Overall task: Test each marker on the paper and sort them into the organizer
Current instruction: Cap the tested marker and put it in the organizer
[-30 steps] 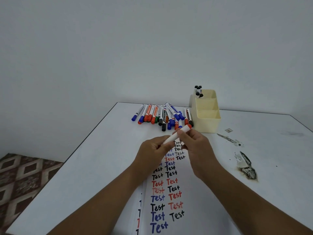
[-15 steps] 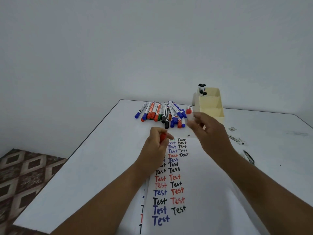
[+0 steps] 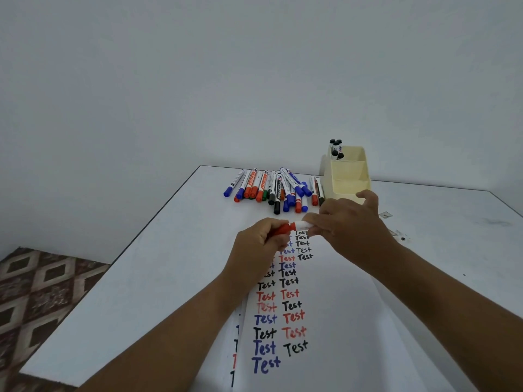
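Note:
My left hand [image 3: 261, 244] grips a red cap [image 3: 284, 230] above the top of the paper [image 3: 339, 321]. My right hand [image 3: 349, 224] pinches the white body of the red marker [image 3: 302, 224], whose end meets the cap. The paper carries rows of "Test" in black, red and blue. A pile of markers [image 3: 278, 189] lies at the table's far side. The cream organizer [image 3: 349, 179] stands to the right of the pile, with several black-capped markers [image 3: 336, 149] upright in its rear compartment; the front compartments look empty.
The white table [image 3: 147, 273] ends at a dark left edge, with patterned floor [image 3: 36, 295] below. Scuffed marks and a small scrap [image 3: 396, 233] lie on the table to the right of my right hand. A plain wall rises behind.
Half a second ago my hands were apart, the left with the cap and the right with the marker near the organizer. Now the marker's end meets the cap over the paper.

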Motion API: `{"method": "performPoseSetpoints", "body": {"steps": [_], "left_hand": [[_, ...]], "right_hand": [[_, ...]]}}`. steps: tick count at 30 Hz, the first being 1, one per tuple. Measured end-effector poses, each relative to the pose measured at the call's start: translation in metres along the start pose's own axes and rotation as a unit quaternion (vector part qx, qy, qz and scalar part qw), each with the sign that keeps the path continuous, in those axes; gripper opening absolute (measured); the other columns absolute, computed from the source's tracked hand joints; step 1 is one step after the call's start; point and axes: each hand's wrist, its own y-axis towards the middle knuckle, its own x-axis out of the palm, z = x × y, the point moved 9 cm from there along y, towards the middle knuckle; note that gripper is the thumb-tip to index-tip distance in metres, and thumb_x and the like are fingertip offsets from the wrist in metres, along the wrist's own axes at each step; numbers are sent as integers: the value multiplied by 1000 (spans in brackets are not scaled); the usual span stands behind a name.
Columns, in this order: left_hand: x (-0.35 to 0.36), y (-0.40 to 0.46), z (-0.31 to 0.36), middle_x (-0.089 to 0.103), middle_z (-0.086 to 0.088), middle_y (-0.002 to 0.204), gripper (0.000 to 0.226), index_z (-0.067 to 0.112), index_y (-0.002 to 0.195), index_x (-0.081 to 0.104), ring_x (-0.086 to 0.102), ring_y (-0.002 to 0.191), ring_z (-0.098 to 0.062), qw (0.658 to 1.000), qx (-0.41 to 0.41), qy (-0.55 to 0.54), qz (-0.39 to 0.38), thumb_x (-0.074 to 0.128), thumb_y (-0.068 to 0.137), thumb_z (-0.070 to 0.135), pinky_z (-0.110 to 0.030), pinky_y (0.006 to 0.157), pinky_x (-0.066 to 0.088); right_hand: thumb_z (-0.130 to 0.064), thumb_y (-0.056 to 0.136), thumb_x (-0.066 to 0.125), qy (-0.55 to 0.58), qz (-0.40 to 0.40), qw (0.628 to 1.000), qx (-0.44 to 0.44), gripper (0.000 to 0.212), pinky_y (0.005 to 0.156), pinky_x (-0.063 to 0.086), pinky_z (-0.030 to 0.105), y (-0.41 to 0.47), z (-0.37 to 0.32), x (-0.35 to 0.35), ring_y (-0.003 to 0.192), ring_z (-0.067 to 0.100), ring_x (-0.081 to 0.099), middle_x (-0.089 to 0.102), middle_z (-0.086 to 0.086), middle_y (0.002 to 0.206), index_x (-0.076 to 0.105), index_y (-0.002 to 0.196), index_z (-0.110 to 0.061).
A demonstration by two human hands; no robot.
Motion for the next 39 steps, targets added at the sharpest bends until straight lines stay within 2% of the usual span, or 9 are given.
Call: {"method": "performPoseSetpoints", "body": {"steps": [6,21,24,26,29,31,34,36,39], "left_hand": [[1,3,-2,70,12,98,30,24,128,65,66,88,-6,999,14,32,-2,62,98,25,-5,77,46],[0,-1,1,59,26,87,23,17,122,66,59,79,13,997,42,61,16,56,102,17,-5,74,48],[-1,1,5,66,14,102,28,22,128,64,60,86,2,996,46,71,26,58,101,21,-18,89,52],[3,3,6,65,10,120,43,29,139,54,58,96,-1,996,39,76,8,63,97,29,-13,89,47],[8,5,1,49,11,144,70,37,151,33,49,124,-8,996,25,86,-10,69,91,41,-24,102,40],[4,7,-4,41,13,152,73,40,153,27,37,136,-6,996,20,84,6,68,93,37,-27,110,32],[-2,8,-9,39,15,152,74,37,154,24,30,138,-2,996,25,83,37,66,94,34,-26,112,29],[-4,9,-7,36,11,155,66,31,153,33,25,143,-7,984,36,162,60,63,95,39,-35,118,27],[1,13,-14,24,8,163,62,33,151,37,12,151,-15,964,-2,261,46,55,96,53,-44,122,15]], "right_hand": [[-36,76,84,-8,7,1000,-22,23,84,40,55,2,-8,-1,73,21,64,65,-3,79,74,96,-29],[-23,75,87,-7,6,997,-75,26,81,38,52,8,-26,4,72,22,60,61,-1,76,71,96,-23],[-28,73,88,-13,-4,998,-67,24,84,39,54,12,-24,2,73,22,63,64,-3,77,73,91,-26],[-28,72,89,-10,4,999,-47,24,87,38,55,13,-22,0,78,23,65,67,-4,80,73,90,-29],[-33,82,78,-10,56,998,7,14,91,35,53,11,-13,-12,88,23,64,69,-8,86,71,93,-30],[-40,89,69,23,101,991,89,11,89,32,48,6,3,-24,91,19,59,65,-12,85,64,94,-31],[-41,88,70,208,153,933,249,16,89,27,39,-16,36,-27,97,10,52,62,-14,92,60,96,-32],[-39,91,69,363,161,865,306,19,89,38,37,-30,47,-14,100,8,59,70,-14,101,52,100,-37],[-50,89,66,606,165,691,357,48,70,57,33,-45,50,14,78,17,70,75,8,98,55,112,-10]]}}
